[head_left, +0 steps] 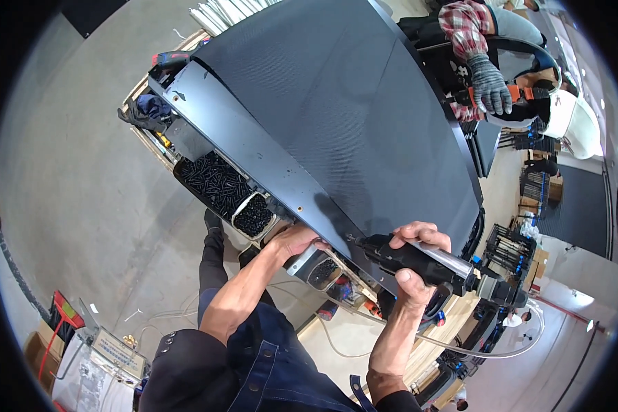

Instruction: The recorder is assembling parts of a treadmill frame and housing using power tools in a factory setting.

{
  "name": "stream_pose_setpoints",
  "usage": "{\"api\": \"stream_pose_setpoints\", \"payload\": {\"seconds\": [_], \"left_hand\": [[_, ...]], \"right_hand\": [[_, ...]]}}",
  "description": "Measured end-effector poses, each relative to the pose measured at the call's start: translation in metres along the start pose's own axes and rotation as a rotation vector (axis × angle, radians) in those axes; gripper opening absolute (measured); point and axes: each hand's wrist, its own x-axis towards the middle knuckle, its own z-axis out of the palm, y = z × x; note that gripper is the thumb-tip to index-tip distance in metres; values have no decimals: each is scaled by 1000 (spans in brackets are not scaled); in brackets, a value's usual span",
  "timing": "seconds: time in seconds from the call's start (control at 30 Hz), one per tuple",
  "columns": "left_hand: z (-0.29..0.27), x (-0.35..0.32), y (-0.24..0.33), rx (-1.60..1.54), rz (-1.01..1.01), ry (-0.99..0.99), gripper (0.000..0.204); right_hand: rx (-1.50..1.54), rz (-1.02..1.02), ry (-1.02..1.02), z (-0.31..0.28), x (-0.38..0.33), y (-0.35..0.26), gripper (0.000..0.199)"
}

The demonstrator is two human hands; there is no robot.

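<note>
My right hand (pixel 419 264) is wrapped round a black and silver power screwdriver (pixel 408 264), with a clear hose at its back end. The screwdriver's tip rests at the near edge of a big dark ribbed belt or panel (pixel 343 103), over its grey metal side rail (pixel 254 137). My left hand (pixel 296 240) reaches in at the rail's outer edge, between the small parts bins. The rail hides most of its fingers, so whether they hold anything does not show. Beside it sits a white-rimmed tub (pixel 254 216) of small black fasteners.
A black tray of long black screws (pixel 216 182) stands along the rail, and a smaller bin (pixel 323 271) lies nearer me. Across the panel a co-worker's gloved hand (pixel 491 86) is by an orange and black power tool (pixel 529 93). Clear hose (pixel 487 353) loops at right.
</note>
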Motion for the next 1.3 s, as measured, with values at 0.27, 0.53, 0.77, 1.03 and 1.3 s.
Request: {"api": "stream_pose_setpoints", "payload": {"seconds": [0.27,0.53,0.77,1.03,1.3], "left_hand": [[7,-13,-4,541,250,336,23],[12,-4,-19,330,416,279,24],[21,-4,-14,293,591,204,24],[9,-20,4,317,319,191,21],[-4,-41,-38,1139,482,481,24]], "right_hand": [[-54,-138,-22,8,6,14,54],[1,-134,-85,5,2,20,48],[-3,-122,-107,2,0,21,48],[51,-109,-97,7,-2,19,64],[-210,-99,557,53,-12,10,51]]}}
